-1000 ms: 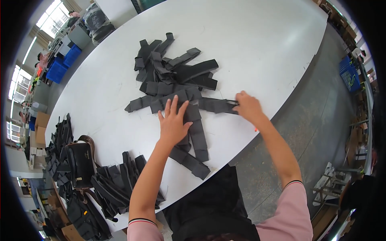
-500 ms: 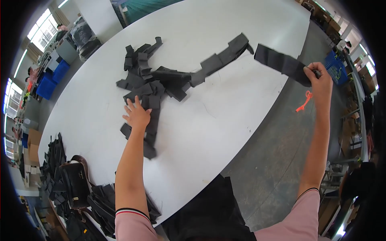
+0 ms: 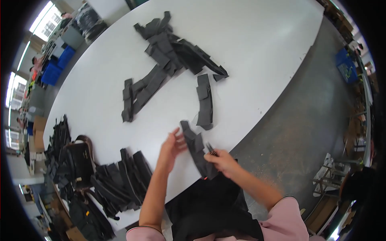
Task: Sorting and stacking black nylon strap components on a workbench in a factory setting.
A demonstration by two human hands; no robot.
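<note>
We have one dark fabric strip [image 3: 197, 150] in hand just below the frame's centre, at the near edge of the white table [image 3: 257, 48]. A stacked bundle [image 3: 124, 176] sits finished at lower left; by our reckoning much remains, since the loose pile [image 3: 173, 52] at upper centre is large and a few strips [image 3: 205, 102] lie apart mid-frame. Our right hand [image 3: 221, 160] pinches the strip's lower end, fingers closed on it. Our left hand [image 3: 171, 146] rises beside it, fingers spread, fingertips touching its upper edge.
</note>
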